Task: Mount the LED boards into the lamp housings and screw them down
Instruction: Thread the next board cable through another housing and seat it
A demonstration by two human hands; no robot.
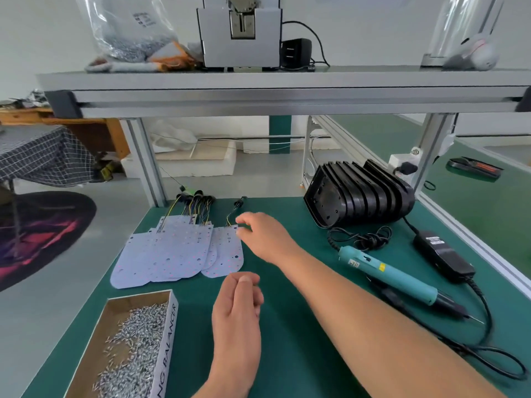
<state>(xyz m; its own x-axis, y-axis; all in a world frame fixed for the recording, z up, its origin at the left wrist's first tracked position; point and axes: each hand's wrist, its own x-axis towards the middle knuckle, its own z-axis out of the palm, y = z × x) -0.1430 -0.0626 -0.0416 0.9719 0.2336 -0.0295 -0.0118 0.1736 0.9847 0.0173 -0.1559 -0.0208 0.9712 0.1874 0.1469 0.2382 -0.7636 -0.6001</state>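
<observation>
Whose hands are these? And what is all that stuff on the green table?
The camera sits on a person's head, so you see their own two hands from above. The right hand reaches to the top corner of one of the white LED boards, which lie fanned out with wires. The left hand hovers nearby with curled fingers; whether it holds anything is hidden. On the green table there are also a box of little screws, a blue-green electric screwdriver with its cable, and black ribbed lamp housings stacked together.
</observation>
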